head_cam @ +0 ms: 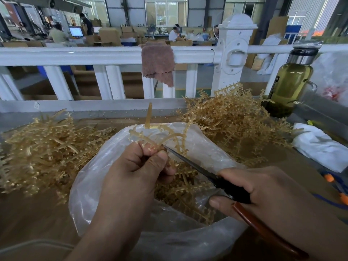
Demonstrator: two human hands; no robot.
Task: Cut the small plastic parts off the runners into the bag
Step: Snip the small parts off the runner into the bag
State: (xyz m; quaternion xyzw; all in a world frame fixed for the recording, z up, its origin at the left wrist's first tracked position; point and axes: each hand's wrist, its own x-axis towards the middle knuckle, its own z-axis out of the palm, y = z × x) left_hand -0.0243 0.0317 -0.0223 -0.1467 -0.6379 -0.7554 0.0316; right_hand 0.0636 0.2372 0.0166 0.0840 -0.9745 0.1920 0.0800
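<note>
My left hand (137,170) pinches a tan plastic runner (160,134) with small parts on its branches, held above the open clear plastic bag (212,151). My right hand (267,193) grips scissors (212,176) with dark blades and red-brown handles. The blade tips touch the runner right by my left fingertips. Cut tan pieces lie inside the bag under the hands.
Heaps of tan runners lie at the left (43,147) and at the back right (235,119) of the wooden table. A bottle of greenish liquid (290,85) stands at the right, beside white cloth (320,146). A white railing (94,55) with a brown rag (158,61) runs behind.
</note>
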